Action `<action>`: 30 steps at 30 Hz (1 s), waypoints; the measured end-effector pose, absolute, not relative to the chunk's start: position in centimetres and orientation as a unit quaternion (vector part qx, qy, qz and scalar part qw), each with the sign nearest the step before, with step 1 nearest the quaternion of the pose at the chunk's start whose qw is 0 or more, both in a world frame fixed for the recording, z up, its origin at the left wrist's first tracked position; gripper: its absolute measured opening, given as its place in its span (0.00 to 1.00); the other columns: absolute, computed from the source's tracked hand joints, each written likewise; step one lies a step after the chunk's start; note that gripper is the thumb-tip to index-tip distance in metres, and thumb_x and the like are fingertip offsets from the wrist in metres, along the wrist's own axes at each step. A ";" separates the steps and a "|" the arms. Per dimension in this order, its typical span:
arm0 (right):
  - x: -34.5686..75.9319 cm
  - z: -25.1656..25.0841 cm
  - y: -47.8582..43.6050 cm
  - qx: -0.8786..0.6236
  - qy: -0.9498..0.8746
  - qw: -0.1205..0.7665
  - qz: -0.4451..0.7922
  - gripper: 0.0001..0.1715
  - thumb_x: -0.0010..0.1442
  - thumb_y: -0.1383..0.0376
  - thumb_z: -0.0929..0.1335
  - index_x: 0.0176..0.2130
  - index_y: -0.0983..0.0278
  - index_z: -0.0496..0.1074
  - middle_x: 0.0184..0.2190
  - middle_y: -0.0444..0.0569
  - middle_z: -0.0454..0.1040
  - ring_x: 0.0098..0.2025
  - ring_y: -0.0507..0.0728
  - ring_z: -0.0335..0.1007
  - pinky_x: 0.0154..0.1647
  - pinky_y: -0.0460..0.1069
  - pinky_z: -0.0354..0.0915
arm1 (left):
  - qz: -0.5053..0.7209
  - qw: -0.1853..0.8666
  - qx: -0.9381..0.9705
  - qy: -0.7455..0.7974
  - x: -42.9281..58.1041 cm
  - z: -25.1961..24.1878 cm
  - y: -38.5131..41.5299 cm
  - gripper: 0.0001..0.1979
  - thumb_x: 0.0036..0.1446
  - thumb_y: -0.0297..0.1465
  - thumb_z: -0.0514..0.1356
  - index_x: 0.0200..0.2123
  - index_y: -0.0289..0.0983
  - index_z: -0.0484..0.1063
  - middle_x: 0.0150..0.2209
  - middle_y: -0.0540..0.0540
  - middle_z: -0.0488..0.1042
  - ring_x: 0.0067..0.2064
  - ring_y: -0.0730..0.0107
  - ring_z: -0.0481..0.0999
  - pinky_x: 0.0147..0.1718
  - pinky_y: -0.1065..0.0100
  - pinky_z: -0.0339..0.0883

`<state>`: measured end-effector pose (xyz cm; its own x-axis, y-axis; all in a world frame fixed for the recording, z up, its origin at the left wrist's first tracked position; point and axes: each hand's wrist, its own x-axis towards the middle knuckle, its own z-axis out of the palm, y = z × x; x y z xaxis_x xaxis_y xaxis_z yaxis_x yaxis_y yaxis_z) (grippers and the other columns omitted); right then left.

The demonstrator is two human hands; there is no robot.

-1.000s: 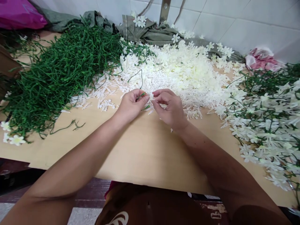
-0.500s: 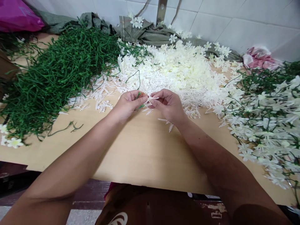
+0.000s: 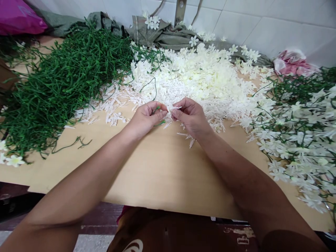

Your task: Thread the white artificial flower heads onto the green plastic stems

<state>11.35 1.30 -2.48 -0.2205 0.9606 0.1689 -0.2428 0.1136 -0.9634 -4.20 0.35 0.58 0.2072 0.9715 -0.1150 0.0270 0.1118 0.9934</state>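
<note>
My left hand [image 3: 151, 115] is closed in a pinch on a green artificial flower stem [image 3: 160, 123], whose thin end curls up behind the fingers. Close beside it, my right hand [image 3: 190, 115] pinches a white artificial flower [image 3: 176, 107] between thumb and forefinger. The fingertips of both hands nearly meet over the near edge of a pile of white flowers [image 3: 207, 73]. Whether the flower and the stem are joined is hard to tell, as the fingers cover that spot. A few loose white flower tubes [image 3: 189, 138] lie just below my right hand.
A heap of green stems [image 3: 65, 77] covers the left of the brown board [image 3: 157, 171]. Stemmed white flowers [image 3: 296, 140] are piled at the right. Grey-green cloth [image 3: 173, 40] runs along the tiled wall [image 3: 252, 21]. A magenta bag [image 3: 21, 17] sits back left, a pink-white plastic bag [image 3: 294, 63] back right.
My hands have shifted very slightly to the right, and the white flower between my fingertips has turned a little. Both hands keep their pinch.
</note>
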 end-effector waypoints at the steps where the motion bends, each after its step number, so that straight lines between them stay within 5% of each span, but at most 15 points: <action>1: 11.3 -2.4 1.2 -0.339 -0.533 0.522 0.573 0.17 0.45 0.60 0.75 0.27 0.63 0.64 0.22 0.38 0.66 0.24 0.45 0.62 0.28 0.45 0.63 | 0.416 0.572 0.522 0.477 -4.1 0.7 0.3 0.09 0.42 0.28 0.64 0.27 0.35 0.66 0.16 0.58 0.59 0.18 0.84 0.54 0.17 0.76 0.45; 10: 11.2 -1.7 0.6 -0.366 -0.590 0.503 0.515 0.16 0.46 0.62 0.75 0.27 0.63 0.65 0.22 0.39 0.64 0.25 0.46 0.58 0.26 0.45 0.58 | 0.411 0.580 0.538 0.453 -4.5 0.6 0.4 0.13 0.42 0.35 0.67 0.26 0.34 0.68 0.16 0.57 0.59 0.18 0.83 0.54 0.17 0.74 0.46; 17: 11.2 -1.5 0.5 -0.378 -0.612 0.479 0.504 0.23 0.44 0.52 0.76 0.27 0.63 0.64 0.24 0.40 0.65 0.26 0.47 0.59 0.26 0.46 0.60 | 0.392 0.594 0.558 0.428 -4.8 0.7 0.5 0.16 0.41 0.38 0.69 0.26 0.34 0.68 0.16 0.56 0.60 0.18 0.83 0.55 0.18 0.74 0.45; 23: 11.2 -0.9 -0.1 -0.381 -0.642 0.496 0.443 0.29 0.40 0.52 0.77 0.38 0.60 0.66 0.34 0.43 0.66 0.34 0.49 0.64 0.33 0.46 0.65 | 0.420 0.567 0.557 0.439 -5.1 0.4 0.5 0.13 0.43 0.36 0.67 0.26 0.35 0.67 0.16 0.57 0.59 0.18 0.83 0.54 0.18 0.74 0.46; 30: 10.8 -1.6 -0.2 -0.380 -0.649 0.476 0.456 0.13 0.54 0.57 0.71 0.32 0.62 0.66 0.26 0.41 0.66 0.27 0.48 0.62 0.29 0.47 0.62 | 0.381 0.535 0.587 0.474 -4.5 0.8 0.2 0.09 0.49 0.34 0.62 0.24 0.35 0.66 0.16 0.56 0.58 0.20 0.80 0.54 0.20 0.74 0.47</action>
